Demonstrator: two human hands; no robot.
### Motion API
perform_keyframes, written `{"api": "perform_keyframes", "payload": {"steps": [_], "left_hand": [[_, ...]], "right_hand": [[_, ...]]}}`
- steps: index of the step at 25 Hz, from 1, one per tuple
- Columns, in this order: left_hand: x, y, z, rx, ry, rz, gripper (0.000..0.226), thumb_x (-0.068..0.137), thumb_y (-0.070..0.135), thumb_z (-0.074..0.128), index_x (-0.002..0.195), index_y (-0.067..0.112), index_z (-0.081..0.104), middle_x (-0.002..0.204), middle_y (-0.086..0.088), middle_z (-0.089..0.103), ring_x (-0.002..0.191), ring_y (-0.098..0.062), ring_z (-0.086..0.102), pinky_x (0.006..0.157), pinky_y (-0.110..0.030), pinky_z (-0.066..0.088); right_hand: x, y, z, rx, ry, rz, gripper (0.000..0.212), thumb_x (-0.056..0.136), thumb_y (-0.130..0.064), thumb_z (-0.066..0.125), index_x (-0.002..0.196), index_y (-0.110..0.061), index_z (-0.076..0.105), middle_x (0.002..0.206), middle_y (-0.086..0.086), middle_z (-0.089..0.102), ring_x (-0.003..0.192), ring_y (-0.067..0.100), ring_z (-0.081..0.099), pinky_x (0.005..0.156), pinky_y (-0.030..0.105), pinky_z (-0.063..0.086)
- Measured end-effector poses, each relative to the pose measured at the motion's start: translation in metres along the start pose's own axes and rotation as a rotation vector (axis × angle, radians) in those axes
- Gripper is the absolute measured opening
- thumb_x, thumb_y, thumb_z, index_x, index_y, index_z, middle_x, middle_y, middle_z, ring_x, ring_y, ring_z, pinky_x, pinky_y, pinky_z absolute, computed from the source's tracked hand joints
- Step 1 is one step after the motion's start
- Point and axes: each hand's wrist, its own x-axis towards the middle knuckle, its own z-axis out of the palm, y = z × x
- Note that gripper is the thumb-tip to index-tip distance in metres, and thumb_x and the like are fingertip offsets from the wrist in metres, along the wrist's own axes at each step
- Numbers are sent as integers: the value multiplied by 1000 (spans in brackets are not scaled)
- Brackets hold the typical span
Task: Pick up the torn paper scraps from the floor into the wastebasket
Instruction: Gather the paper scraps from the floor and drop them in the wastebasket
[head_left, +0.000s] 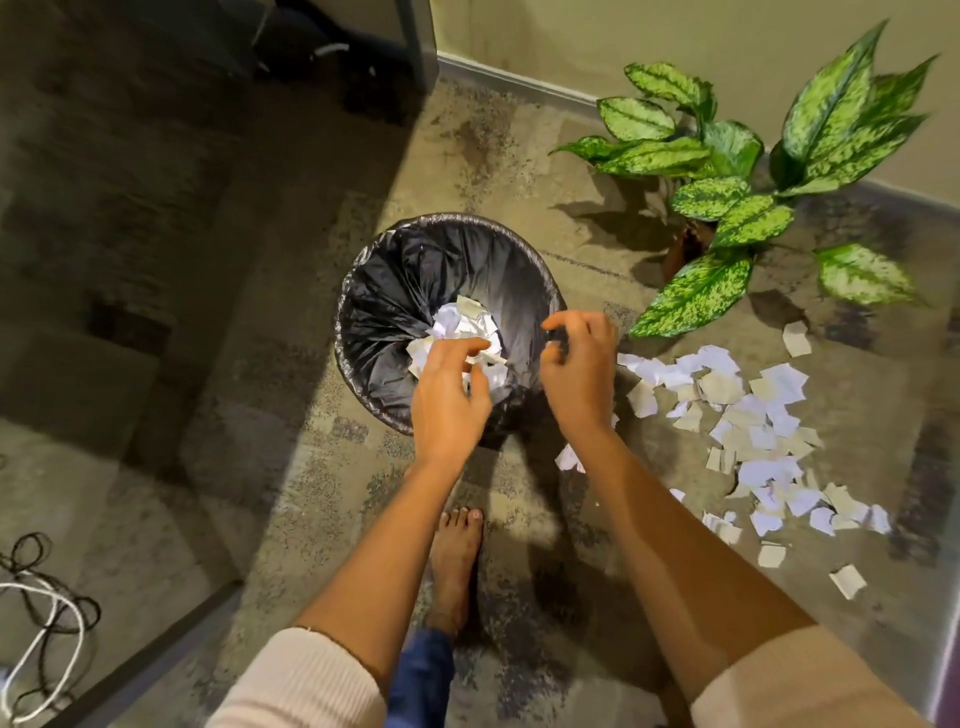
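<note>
Left hand (447, 400) over wastebasket (389, 291), grip indeterminate; right hand (579, 371) loosely curled, empty; scraps (467, 325) inside, floor scraps (753, 415) at 3 o'clock.

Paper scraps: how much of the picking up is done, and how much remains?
Done: a pile of scraps lies in the wastebasket. In hand: both hands hover over it; the right hand looks empty, the left hand I cannot tell. Left: many loose scraps on the floor, right of the wastebasket, near the plant.

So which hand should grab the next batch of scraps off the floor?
Right. The right hand is over the wastebasket edge nearest the scrap pile on the floor; the left hand would have to reach across.
</note>
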Motion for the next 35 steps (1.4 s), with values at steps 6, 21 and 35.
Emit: {"api": "perform_keyframes", "payload": {"steps": [6, 21, 35], "left_hand": [[-71, 16, 85, -57, -114, 151, 19, 89, 20, 55, 106, 22, 65, 96, 8, 57, 74, -11, 59, 64, -36, 52], [-123, -115, 264, 429, -505, -142, 27, 92, 27, 59, 118, 21, 59, 116, -9, 63, 102, -34, 62, 80, -42, 51], [-108, -141, 312, 322, -272, -197, 29, 90, 29, 64, 115, 20, 53, 120, -2, 58, 100, -24, 63, 77, -38, 53]], "right_hand": [[-40, 129, -30, -98, -57, 123, 19, 85, -4, 59, 101, -14, 62, 116, 11, 52, 112, 26, 47, 86, 24, 39], [-131, 334, 46, -326, -508, 219, 16, 89, -10, 58, 102, -8, 67, 108, 13, 62, 104, 31, 57, 86, 39, 51], [-135, 369, 94, -541, -583, 6, 27, 84, 4, 57, 110, -1, 55, 112, 16, 58, 108, 33, 53, 79, 42, 52]]}}
